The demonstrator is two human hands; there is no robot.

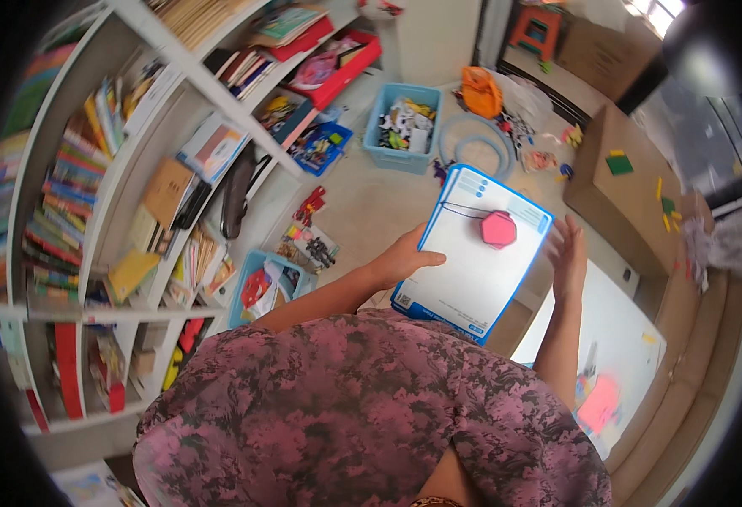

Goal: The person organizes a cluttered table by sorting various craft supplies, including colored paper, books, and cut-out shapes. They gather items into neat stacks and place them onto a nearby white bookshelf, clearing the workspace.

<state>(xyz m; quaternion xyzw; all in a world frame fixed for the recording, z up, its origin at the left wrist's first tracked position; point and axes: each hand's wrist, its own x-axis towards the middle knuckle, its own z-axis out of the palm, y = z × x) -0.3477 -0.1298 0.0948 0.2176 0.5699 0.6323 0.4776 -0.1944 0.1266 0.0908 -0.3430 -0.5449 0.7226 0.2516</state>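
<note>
A white board with a blue border [455, 270] is tilted in front of me. My left hand [405, 260] grips its left edge, with the thumb lying on the white face. On the board's upper part rests a pink hexagonal piece [498, 229], and a thin dark cord runs from it to the left edge. My right hand [569, 253] is beside the right edge, open and somewhat blurred, its fingers stretched upward. Whether its fingertips touch the board I cannot tell.
Shelves of books [92, 169] fill the left side. A light-blue bin [403, 160] of toys and a blue basket [320, 150] stand ahead on the floor. At right are a white table [637, 338] with a pink item, a cardboard box [624, 190] and a brown sofa [701, 355].
</note>
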